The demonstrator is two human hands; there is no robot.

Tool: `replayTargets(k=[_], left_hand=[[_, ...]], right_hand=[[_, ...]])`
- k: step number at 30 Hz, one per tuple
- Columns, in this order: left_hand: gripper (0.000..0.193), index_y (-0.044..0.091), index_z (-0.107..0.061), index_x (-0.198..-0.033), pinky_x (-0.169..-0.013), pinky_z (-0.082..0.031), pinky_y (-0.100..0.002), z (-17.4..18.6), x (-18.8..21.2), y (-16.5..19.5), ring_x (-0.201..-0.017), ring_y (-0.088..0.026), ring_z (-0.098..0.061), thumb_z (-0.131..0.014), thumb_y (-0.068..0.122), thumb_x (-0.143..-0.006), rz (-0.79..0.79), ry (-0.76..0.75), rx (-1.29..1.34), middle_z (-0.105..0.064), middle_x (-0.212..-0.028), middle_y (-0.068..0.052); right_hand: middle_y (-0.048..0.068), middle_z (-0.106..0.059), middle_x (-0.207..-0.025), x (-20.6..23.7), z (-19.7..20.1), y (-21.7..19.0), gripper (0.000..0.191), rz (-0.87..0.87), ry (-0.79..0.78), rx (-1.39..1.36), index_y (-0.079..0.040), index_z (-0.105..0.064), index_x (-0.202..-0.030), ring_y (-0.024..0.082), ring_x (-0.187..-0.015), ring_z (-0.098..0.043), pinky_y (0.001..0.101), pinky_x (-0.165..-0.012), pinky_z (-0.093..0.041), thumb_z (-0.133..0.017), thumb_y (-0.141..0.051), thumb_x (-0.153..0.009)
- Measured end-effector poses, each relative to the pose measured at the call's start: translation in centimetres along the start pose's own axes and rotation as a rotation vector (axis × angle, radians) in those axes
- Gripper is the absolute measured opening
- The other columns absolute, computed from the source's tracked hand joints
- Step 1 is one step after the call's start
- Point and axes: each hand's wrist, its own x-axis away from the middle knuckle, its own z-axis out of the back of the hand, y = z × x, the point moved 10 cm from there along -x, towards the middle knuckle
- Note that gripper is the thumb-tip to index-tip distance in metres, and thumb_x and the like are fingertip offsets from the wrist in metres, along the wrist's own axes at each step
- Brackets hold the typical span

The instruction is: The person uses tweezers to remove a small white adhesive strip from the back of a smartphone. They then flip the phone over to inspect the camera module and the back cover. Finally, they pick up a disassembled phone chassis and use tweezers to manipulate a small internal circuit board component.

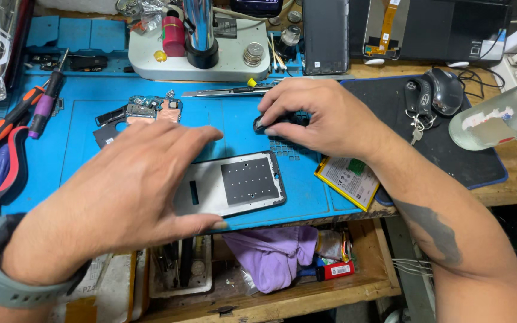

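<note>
At the left edge of the blue mat [324, 203] lie three screwdrivers [7, 128] and one pair of pliers with red and blue handles [8, 170]. The left hand [121, 191] hovers flat, fingers spread, over the left part of the phone frame [240, 182], which lies face down on the mat; I cannot tell if the palm touches it. This frame looks light, thin and stiff but easy to bend, so I judge it is best taken by its long edges, not by the middle plate. Behind it rests one circuit board [151, 109], surely fragile. Further right, the right hand [324, 116] pinches a small black part [261, 124] between thumb and fingers, just above the frame's top corner. The part seems very light and easy to drop; a fingertip pinch suits it. One flat battery [348, 179] lies at the mat's right edge, soft and not to be pierced. One mouse [447, 90] and one key fob [417, 98] sit on the dark pad [480, 161].
</note>
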Motion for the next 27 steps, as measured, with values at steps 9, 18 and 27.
replayTargets(k=[9, 18, 27], left_hand=[[0.087, 0.000, -0.045, -0.143, -0.091, -0.048, -0.046, -0.8, 2.4, -0.8, -0.104, -0.038, -0.060, -0.084, 0.037, -0.074, 0.170, 0.019, 0.220, -0.064, -0.117, -0.019], [0.082, 0.001, -0.044, -0.140, -0.090, -0.047, -0.045, -0.7, 3.2, -0.4, -0.103, -0.037, -0.059, -0.083, 0.034, -0.076, 0.174, 0.099, 0.208, -0.064, -0.120, -0.017], [0.113, 0.007, -0.036, -0.157, -0.094, -0.045, -0.044, 0.2, 5.0, -3.8, -0.105, -0.035, -0.058, -0.089, 0.041, -0.063, 0.312, -0.022, 0.158, -0.065, -0.121, -0.014]], right_hand=[[0.008, -0.073, -0.119, 0.7, 1.5, -1.2, 0.015, 0.096, 0.091, 0.153, -0.008, -0.076, -0.108, 0.026, -0.108, -0.071, 0.0355, -0.095, -0.054, -0.078, -0.015, -0.095], [0.011, -0.071, -0.098, 2.9, 7.5, 1.2, 0.013, -0.003, 0.335, 0.391, -0.001, -0.072, -0.103, 0.023, -0.087, -0.071, 0.0292, -0.075, -0.054, -0.076, -0.012, -0.108], [0.007, -0.071, -0.088, 2.6, 5.9, 3.2, 0.010, -0.093, 0.175, 0.400, -0.004, -0.074, -0.101, 0.021, -0.076, -0.070, 0.0315, -0.069, -0.055, -0.077, -0.013, -0.099]])
